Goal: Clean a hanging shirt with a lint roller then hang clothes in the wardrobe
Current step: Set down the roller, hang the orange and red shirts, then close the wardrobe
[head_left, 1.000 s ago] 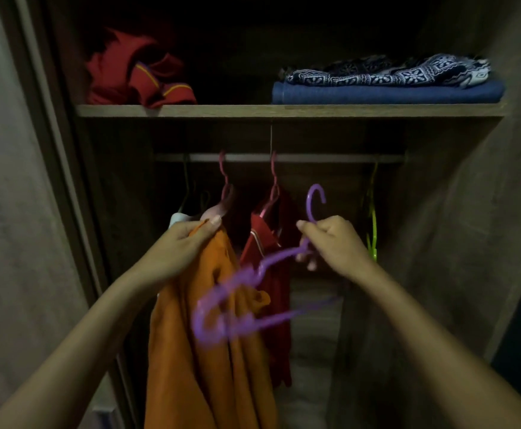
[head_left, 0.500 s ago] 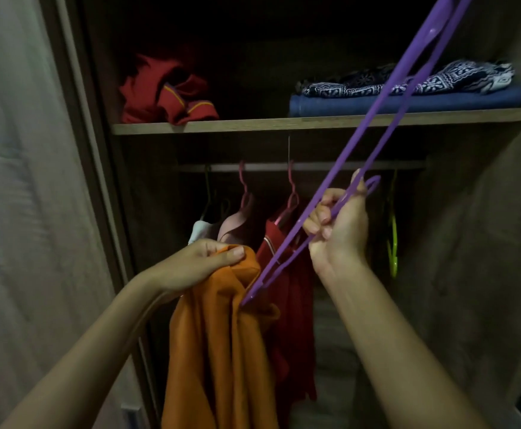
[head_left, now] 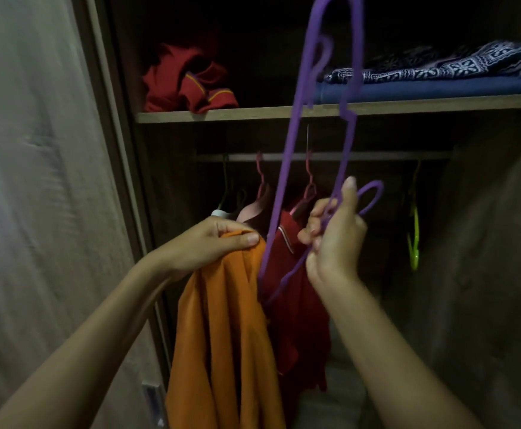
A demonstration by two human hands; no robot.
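Observation:
My left hand (head_left: 214, 244) pinches the top of an orange shirt (head_left: 222, 335), which hangs down in front of the open wardrobe. My right hand (head_left: 335, 239) grips a purple plastic hanger (head_left: 296, 131) near its hook. The hanger stands almost upright, one end reaching above the shelf, the other end low beside the orange shirt. Behind both hands a red shirt (head_left: 296, 305) hangs on a pink hanger from the rail (head_left: 361, 156). No lint roller is in view.
A pink garment (head_left: 254, 209) and a white one (head_left: 220, 213) hang left on the rail; a green hanger (head_left: 414, 239) hangs at right. The shelf (head_left: 253, 114) carries folded red clothes (head_left: 191, 85) and blue and patterned fabric (head_left: 438, 75). The wardrobe door (head_left: 36, 181) stands left.
My right hand has swung the purple hanger up from lying across the orange shirt to nearly vertical. My left hand keeps its hold on the orange shirt. The view has moved closer.

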